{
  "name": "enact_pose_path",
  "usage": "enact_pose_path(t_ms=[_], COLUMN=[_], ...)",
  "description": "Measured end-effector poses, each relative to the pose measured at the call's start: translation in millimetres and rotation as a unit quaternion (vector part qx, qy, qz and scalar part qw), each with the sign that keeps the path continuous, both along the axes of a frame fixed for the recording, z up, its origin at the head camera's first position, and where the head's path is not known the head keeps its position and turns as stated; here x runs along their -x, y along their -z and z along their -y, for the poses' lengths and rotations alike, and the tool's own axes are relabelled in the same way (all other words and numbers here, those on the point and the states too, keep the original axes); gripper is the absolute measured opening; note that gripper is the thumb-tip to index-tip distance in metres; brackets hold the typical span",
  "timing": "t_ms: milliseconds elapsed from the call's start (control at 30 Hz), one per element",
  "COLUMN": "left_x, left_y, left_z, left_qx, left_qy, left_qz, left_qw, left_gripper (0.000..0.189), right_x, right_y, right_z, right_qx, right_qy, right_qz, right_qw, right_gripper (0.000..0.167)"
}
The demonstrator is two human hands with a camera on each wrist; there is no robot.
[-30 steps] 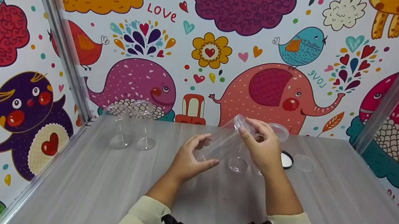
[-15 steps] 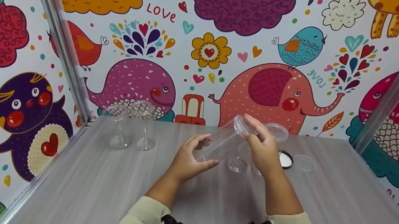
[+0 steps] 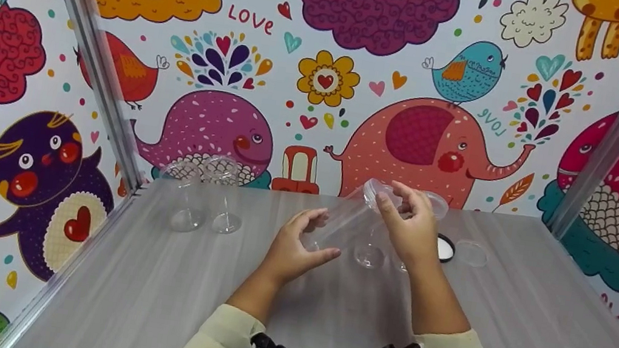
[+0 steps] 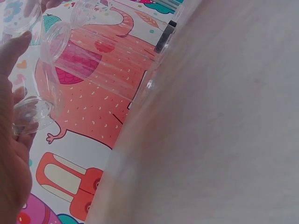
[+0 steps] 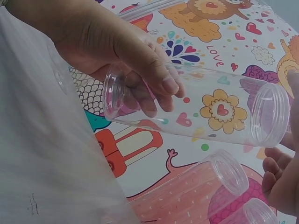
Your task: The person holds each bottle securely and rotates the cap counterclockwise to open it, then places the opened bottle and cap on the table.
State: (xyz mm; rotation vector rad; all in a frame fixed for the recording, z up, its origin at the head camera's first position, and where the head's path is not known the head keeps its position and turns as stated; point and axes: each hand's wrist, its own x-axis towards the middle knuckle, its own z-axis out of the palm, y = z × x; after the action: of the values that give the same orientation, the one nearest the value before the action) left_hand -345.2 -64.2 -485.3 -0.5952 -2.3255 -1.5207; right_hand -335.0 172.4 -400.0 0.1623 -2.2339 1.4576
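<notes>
We see left hand (image 3: 294,246) curled round jar (image 3: 345,217) near base; jar slants up between hands, rim (image 5: 274,114) at right hand (image 3: 413,229); whether right pinches it, we cannot tell; right-wrist view crops that hand; behind it, jars (image 3: 369,258) part-hidden.

A held jar (image 3: 339,218) is slanted above the table (image 3: 143,302), its lower end gripped by the left hand (image 3: 289,251), its upper end by the right hand (image 3: 414,232). Well to the left, a second jar (image 3: 186,219) and a third jar (image 3: 226,222) are stood side by side on the table. Behind the right hand, a fourth jar (image 3: 369,258) and a fifth jar (image 3: 434,205) are partly hidden. To their right, a lid (image 3: 445,249) is neighboured by a disc (image 3: 472,254). The table is backed by a wall (image 3: 374,67).
</notes>
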Motion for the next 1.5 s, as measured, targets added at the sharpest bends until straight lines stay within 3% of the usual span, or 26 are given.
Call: enact_pose_path(t_ms=[300, 733, 900, 1100, 1233, 1500], left_x=[3.1, 4.0, 4.8, 5.0, 4.3, 4.4], left_y=[0.7, 1.1, 0.1, 0.2, 0.2, 0.4], left_z=[-0.3, -0.4, 0.4, 1.1, 1.2, 1.4], left_qx=[-0.015, -0.017, -0.016, -0.012, -0.009, -0.003], left_qy=[0.007, 0.013, 0.015, 0.011, 0.009, 0.013], left_qz=[0.006, 0.005, 0.003, -0.002, -0.001, -0.004], left_qw=[0.9998, 0.9998, 0.9997, 0.9999, 0.9999, 0.9999], left_gripper=[0.083, 0.084, 0.08, 0.08, 0.08, 0.08], right_x=[0.1, -2.7, -1.3, -0.5, 0.4, -1.1], right_y=[0.3, 4.1, 5.3, 4.8, 3.9, 2.8], right_z=[2.1, -1.1, -1.3, 0.1, 1.1, 1.9], right_qx=[0.005, 0.047, 0.066, 0.05, 0.02, -0.009], right_qy=[-0.004, -0.109, -0.13, -0.12, -0.089, -0.046], right_qz=[-0.009, -0.009, -0.021, -0.029, -0.034, 0.005], right_qw=[0.9999, 0.9928, 0.9892, 0.991, 0.9952, 0.9989], right_gripper=[0.049, 0.044, 0.048, 0.045, 0.05, 0.054])
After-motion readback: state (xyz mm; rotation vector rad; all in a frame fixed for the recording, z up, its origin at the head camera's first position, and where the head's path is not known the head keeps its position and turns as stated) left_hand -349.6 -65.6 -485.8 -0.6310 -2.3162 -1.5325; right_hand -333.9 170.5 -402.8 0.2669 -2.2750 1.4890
